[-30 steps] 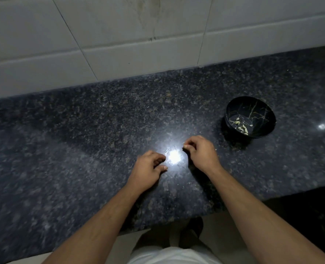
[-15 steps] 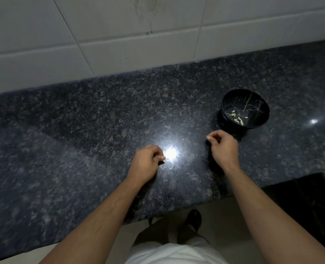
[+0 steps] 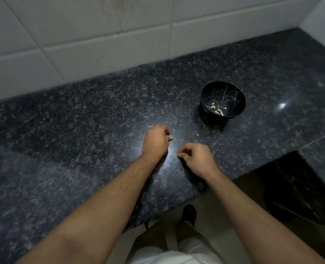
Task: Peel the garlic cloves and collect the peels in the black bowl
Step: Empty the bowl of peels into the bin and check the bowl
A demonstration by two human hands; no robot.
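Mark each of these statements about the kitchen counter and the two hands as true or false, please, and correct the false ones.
1. The black bowl holds some pale peels. True.
2. The bowl stands to the left of both hands. False: it stands to the right of them, farther from the person.
3. The right hand is inside the bowl. False: it is over the counter, nearer the person than the bowl.
4. The left hand has curled fingers. True.
5. A small pale scrap lies on the counter near the bowl. True.
6. The counter is white marble. False: it is dark speckled stone.
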